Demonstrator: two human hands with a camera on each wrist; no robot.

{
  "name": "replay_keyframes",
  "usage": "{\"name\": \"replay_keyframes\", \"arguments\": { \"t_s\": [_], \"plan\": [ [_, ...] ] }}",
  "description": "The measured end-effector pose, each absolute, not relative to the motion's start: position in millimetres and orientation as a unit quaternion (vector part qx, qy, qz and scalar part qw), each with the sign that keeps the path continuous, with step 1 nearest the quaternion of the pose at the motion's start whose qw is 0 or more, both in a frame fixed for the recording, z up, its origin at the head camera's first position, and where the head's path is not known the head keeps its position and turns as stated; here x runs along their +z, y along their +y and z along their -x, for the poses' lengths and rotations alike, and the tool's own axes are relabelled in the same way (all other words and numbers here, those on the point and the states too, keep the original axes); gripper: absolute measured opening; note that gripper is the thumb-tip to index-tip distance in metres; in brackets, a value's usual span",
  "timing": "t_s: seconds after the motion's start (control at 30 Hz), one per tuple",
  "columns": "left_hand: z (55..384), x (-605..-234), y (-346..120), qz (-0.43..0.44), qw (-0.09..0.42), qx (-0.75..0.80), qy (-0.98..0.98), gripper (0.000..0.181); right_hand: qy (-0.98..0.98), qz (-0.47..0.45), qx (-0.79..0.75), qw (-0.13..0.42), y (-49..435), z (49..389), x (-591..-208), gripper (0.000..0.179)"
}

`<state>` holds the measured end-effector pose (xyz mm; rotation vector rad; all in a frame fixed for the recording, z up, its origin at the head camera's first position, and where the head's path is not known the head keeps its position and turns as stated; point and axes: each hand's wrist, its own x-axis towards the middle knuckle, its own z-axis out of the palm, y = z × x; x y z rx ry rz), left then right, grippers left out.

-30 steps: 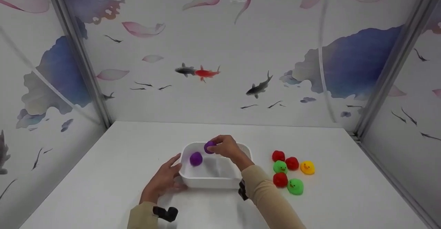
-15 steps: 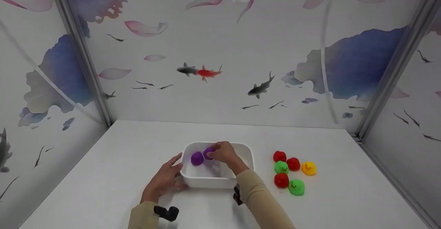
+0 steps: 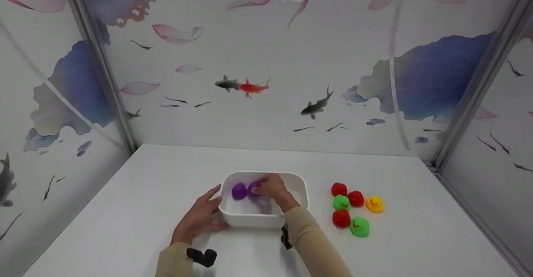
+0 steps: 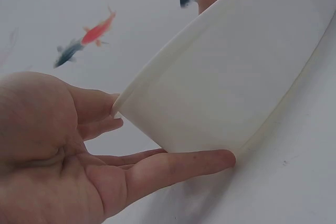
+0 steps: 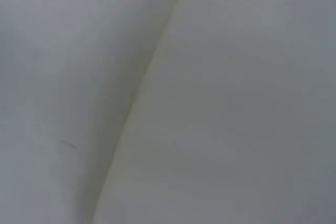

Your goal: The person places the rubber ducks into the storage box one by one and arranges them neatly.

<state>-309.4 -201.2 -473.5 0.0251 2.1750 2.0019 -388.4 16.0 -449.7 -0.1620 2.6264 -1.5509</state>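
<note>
A white plastic tub [image 3: 254, 220] stands on the table. Inside it, towards the left, sits a round purple ball [image 3: 239, 191]. Right beside that one, my right hand [image 3: 272, 186] reaches over the rim and pinches a second purple ball [image 3: 252, 189] low in the tub. My left hand [image 3: 199, 217] rests against the tub's left front corner. In the left wrist view, its thumb [image 4: 184, 167] lies straight along the lower wall and its fingertips meet the rim. The right wrist view holds only the tub's wall [image 5: 220, 108] and the tabletop, with the hand out of sight.
Right of the tub lie two green toy ducks [image 3: 359, 227], a yellow duck [image 3: 374, 204] and three red round toys [image 3: 341, 218], grouped closely. Behind the white tabletop [image 3: 175, 164] rises a back wall [image 3: 266, 131] printed with fish and petals; side panels flank it.
My right hand has lowered the second purple ball from rim height into the tub, beside the first one. The left hand keeps its place at the tub's corner.
</note>
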Motion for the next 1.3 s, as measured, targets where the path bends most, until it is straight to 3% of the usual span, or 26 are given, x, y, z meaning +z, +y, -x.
{"name": "replay_keyframes", "arguments": {
  "t_s": [0.73, 1.07, 1.3],
  "plan": [
    [309.7, -475.3, -202.9, -0.024, 0.101, 0.692, 0.714, 0.057, 0.861, 0.058, -0.500, 0.074, 17.2, 393.1, -453.2, 0.034],
    [308.7, -474.4, -202.8, -0.016, 0.092, 0.680, 0.728, 0.056, 0.821, 0.107, -0.546, 0.126, 33.6, 385.8, -429.6, 0.047],
    [309.3, -475.0, -202.5, -0.022, 0.099, 0.695, 0.712, 0.057, 0.825, 0.140, -0.534, 0.120, 54.8, 370.1, -404.0, 0.047]
  ]
}}
